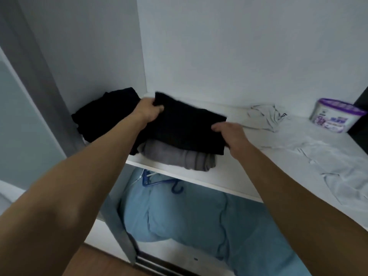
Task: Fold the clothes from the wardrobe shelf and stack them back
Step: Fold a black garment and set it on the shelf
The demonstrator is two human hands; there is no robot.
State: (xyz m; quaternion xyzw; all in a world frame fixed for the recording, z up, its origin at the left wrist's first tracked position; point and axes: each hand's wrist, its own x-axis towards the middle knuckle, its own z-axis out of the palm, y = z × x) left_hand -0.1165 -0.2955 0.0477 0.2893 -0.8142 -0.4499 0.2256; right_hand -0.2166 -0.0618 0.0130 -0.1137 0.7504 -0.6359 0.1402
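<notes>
A folded black garment (185, 126) lies on top of a folded grey garment (179, 158) near the front of the white wardrobe shelf (235, 176). My left hand (148, 110) grips the black garment's far left corner. My right hand (232, 134) grips its right edge. A crumpled black garment (103, 116) sits in the shelf's back left corner, behind my left arm. Light grey clothes (338, 162) lie spread and unfolded over the right part of the shelf, and another light piece (264, 118) lies further back.
A white tub with a purple lid (336, 116) stands at the shelf's back right. Below the shelf lies a bulky light blue bedding bundle (199, 216) with a blue hanger (159, 182) on it. The wardrobe's grey door frame (59, 96) runs along the left.
</notes>
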